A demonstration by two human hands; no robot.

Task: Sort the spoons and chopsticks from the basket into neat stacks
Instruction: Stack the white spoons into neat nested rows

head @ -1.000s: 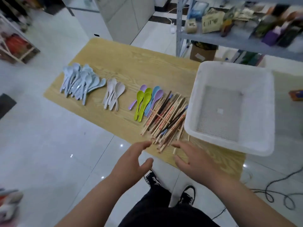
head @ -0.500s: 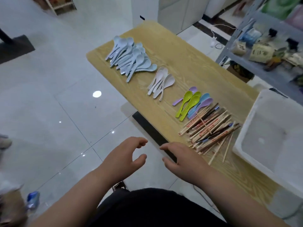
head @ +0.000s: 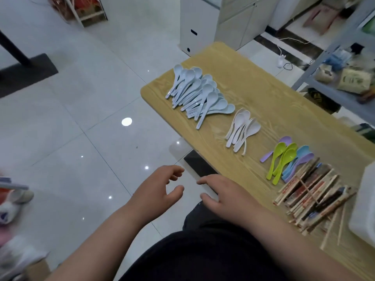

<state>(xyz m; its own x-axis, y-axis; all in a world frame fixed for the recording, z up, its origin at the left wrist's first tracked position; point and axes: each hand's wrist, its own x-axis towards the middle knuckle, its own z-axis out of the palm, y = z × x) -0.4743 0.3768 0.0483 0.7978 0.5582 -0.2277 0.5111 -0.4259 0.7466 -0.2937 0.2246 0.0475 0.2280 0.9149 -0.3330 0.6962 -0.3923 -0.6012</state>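
Observation:
Four groups lie in a row on the wooden table [head: 269, 102]: a pile of pale blue spoons [head: 197, 94] at the far end, several cream spoons [head: 242, 128], a cluster of green, blue and purple spoons [head: 288, 159], and a heap of chopsticks [head: 312, 196] nearest the white basket [head: 365, 207], which shows only at the right edge. My left hand [head: 156, 191] hovers over the floor, off the table's near edge, fingers loosely curled and holding nothing. My right hand [head: 227, 195] hangs at the table's near edge, fingers spread and empty, left of the chopsticks.
A grey metal shelf [head: 336, 63] with packets stands beyond the table on the right. White cabinets [head: 229, 21] are at the far end. Glossy tiled floor [head: 81, 128] spreads to the left, with a black mat [head: 26, 72] and some soft items at the lower left.
The view has swung left, so the basket has slid almost out of frame. Both hands have drawn away from the chopsticks toward the table's near edge, still empty.

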